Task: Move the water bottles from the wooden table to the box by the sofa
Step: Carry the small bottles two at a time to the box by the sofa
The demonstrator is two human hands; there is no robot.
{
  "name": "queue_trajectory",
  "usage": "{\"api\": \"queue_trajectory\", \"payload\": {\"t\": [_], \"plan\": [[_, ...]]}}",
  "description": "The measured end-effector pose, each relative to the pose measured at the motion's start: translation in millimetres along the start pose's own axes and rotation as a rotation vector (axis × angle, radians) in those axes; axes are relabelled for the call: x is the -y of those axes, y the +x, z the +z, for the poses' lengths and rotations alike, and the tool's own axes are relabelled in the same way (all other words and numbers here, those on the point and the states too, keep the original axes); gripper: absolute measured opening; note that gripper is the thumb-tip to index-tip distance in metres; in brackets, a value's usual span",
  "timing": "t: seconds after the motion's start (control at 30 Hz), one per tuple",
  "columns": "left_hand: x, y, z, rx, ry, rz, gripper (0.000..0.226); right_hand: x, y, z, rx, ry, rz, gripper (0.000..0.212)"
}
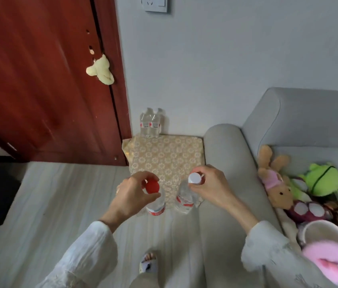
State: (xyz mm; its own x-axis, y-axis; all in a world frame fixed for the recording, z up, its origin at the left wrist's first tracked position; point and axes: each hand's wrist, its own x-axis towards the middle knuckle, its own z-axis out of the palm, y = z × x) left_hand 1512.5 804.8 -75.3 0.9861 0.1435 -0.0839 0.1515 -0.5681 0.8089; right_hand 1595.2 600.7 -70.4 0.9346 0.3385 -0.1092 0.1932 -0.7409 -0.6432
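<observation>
setting: room corner, grey wall, dark red wooden door (39, 80) at left, pale striped floor (60, 204).
box (164, 154) — covered in a beige cloth with a floral print, standing on the floor between the door and the sofa's armrest, against the wall.
sofa (299, 121) — light grey, at right; rounded armrest just beside the box. plush toys (288, 183) on the seat: a brown rabbit, a green frog, others partly hidden.
two water bottles (151, 123) — clear, red-and-white labels, upright side by side at the far edge of the box top, near the wall.
red-capped bottle (155, 202) — clear, red label band, held upright by its neck over the near edge of the box; whether its base touches the cloth cannot be told.
left hand (132, 194) — fingers closed around the neck under the red cap; white sleeve.
white-capped bottle (185, 198) — clear, red-and-white label, upright, just beside the first, over the near right corner of the box.
right hand (209, 186) — fingers pinched around the neck under the white cap; white sleeve.
yellow cloth (101, 70) — knotted at the door edge.
wall socket (155, 4) — top of view.
</observation>
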Motion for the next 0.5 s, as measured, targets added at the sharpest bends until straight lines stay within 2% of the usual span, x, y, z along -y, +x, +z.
{"api": "queue_trajectory", "payload": {"t": [0.23,0.5], "plan": [[5,140,11,0.077,0.055,-0.019,0.031,-28,126,-18,-0.015,0.007,0.046,0.027],[33,267,46,0.051,0.099,-0.184,0.032,-71,276,-6,0.136,-0.049,-0.005,0.028]]}}
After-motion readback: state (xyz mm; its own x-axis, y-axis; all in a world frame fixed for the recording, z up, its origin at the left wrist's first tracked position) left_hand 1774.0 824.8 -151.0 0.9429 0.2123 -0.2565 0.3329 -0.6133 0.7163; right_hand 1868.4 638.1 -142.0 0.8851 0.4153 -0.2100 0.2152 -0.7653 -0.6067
